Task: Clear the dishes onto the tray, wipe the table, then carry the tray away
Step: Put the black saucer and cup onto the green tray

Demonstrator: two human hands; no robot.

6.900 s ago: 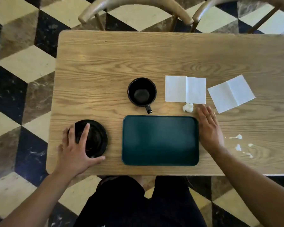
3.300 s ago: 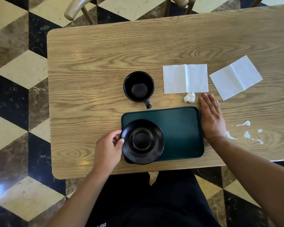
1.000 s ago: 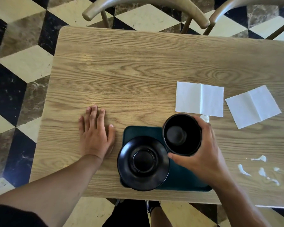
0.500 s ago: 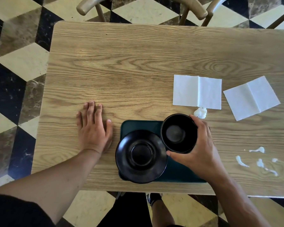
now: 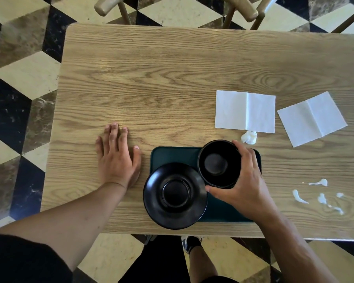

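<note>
Black cup point(image 5: 219, 163) sits mouth-up over the right half of the dark green tray point(image 5: 172, 156), right hand point(image 5: 245, 180) wrapped around its side; handle's hidden, so can't tell which way it points. One black saucer point(image 5: 175, 196) covers the tray's left end and hangs over its near edge. The tray runs long-ways left to right, close to the table point(image 5: 172, 78) front edge. Left hand point(image 5: 117, 158) lies flat and open just left of it. Two white napkins point(image 5: 245, 111) point(image 5: 312, 118), one crumpled wad point(image 5: 249, 137), a few white smears point(image 5: 319, 193) on the right. The far half of the table is bare wood.
</note>
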